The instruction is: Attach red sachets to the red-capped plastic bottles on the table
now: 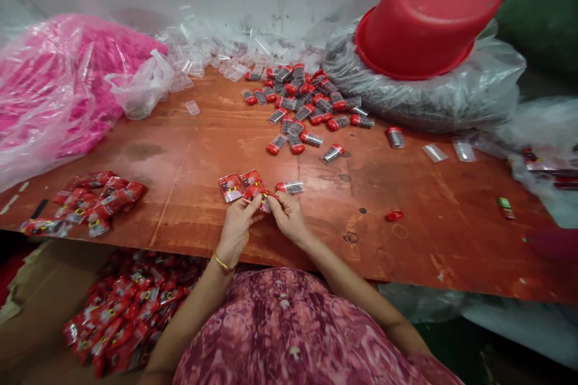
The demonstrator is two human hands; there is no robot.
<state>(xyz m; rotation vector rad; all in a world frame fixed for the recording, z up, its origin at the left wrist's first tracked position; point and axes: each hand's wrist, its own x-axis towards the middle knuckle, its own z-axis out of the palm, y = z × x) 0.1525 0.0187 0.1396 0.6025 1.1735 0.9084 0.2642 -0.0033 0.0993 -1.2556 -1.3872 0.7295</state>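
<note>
Both my hands meet near the front middle of the table. My left hand (241, 221) is closed, its thumb and fingers pinching a small red printed packet (258, 194). On the other side of that packet, my right hand (288, 213) pinches its edge too. Two flat red printed packets, one at the left (231, 186) and one partly behind my fingers (251, 178), lie just beyond. A clear tube with a red cap (291, 187) and dark contents lies right behind my right hand.
Several red-capped tubes (302, 111) are heaped farther back, with clear plastic pieces (235, 66) behind. Filled red packets (99, 198) lie left; more fill a cardboard box (40, 307) below. A pink-filled bag (67, 84) and red tub (428, 21) stand at the sides.
</note>
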